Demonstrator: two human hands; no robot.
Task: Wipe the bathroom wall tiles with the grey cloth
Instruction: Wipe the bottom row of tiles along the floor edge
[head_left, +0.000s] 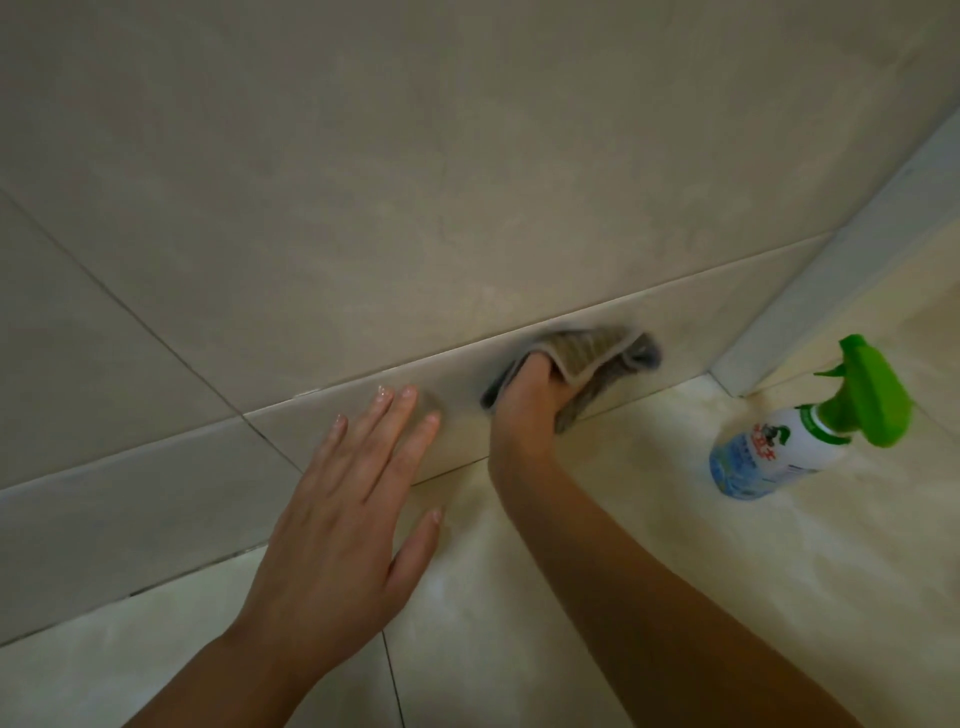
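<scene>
Beige wall tiles (363, 182) fill the upper part of the head view, with a narrow skirting tile row (156, 499) along the bottom. My right hand (530, 405) grips the crumpled grey cloth (587, 353) and presses it against the skirting tile just above the floor. My left hand (343, 525) lies flat with fingers spread, fingertips touching the skirting tile to the left of the cloth. It holds nothing.
A white spray bottle with a green trigger head (810, 426) stands on the pale floor tiles (519, 597) to the right. A grey door frame or corner post (841, 270) rises at the right, where the wall ends.
</scene>
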